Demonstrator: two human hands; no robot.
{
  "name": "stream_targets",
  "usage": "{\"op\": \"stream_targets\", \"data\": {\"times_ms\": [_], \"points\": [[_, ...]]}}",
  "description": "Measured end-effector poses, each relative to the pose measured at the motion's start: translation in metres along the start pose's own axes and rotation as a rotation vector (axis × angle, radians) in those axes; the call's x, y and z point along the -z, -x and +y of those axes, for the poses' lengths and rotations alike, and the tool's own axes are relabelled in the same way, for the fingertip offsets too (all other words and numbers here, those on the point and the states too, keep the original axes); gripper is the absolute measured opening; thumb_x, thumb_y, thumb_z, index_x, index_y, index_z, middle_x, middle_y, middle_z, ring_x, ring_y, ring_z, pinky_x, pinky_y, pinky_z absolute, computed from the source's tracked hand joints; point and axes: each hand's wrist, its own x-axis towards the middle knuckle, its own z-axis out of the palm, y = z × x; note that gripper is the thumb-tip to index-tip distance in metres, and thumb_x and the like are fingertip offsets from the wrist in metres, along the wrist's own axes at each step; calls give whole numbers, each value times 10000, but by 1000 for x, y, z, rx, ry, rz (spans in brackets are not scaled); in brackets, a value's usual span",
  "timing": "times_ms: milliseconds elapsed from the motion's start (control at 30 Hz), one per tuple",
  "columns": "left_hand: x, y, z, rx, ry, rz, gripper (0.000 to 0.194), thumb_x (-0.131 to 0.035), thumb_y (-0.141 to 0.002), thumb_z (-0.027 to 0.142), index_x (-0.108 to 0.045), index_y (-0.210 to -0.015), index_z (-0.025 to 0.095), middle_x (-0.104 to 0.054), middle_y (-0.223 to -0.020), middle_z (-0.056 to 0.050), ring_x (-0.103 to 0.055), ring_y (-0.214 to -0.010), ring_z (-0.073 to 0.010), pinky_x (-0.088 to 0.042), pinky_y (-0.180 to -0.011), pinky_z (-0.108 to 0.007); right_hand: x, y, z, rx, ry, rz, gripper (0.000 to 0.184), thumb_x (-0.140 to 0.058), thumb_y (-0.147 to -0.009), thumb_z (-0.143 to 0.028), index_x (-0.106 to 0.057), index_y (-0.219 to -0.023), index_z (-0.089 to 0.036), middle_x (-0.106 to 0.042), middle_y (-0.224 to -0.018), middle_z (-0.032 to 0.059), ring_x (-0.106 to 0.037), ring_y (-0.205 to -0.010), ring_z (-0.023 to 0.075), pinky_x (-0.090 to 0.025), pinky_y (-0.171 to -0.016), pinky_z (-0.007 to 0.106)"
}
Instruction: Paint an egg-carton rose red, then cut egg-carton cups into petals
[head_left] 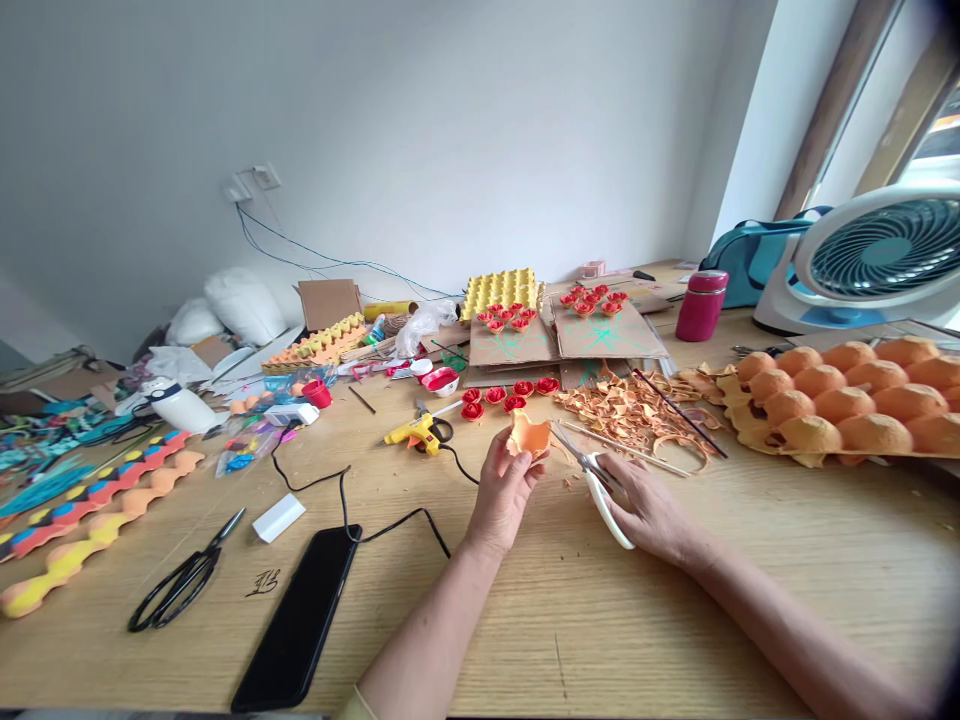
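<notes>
My left hand pinches an orange egg carton cup with a jagged, cut rim. In my right hand are white-handled scissors, their blades pointing at the cup's right side. Whether the blades touch the cup I cannot tell. Just behind, orange carton scraps lie in a heap. Several small red carton flowers sit on the table beyond the cup. More red flowers rest on cardboard sheets with green painted lines.
An orange egg tray lies at the right, near a fan and a magenta flask. On the left are a yellow glue gun, black scissors, a phone, and painted carton strips. A black cable crosses the table.
</notes>
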Motion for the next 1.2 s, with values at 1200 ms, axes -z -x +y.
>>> {"op": "stream_targets", "data": {"times_ms": [1200], "points": [[-3,4,6,-108,-267,-67,302,-630,-867,333,-610,-1144,215,-654,-1072,-47,-614,-879,-163,-525,-712,-244,-4,1,11,-34,-92,112,161,-485,-936,-360,-560,-950,-219,-677,-987,65,-604,-907,226,-445,-832,369]]}}
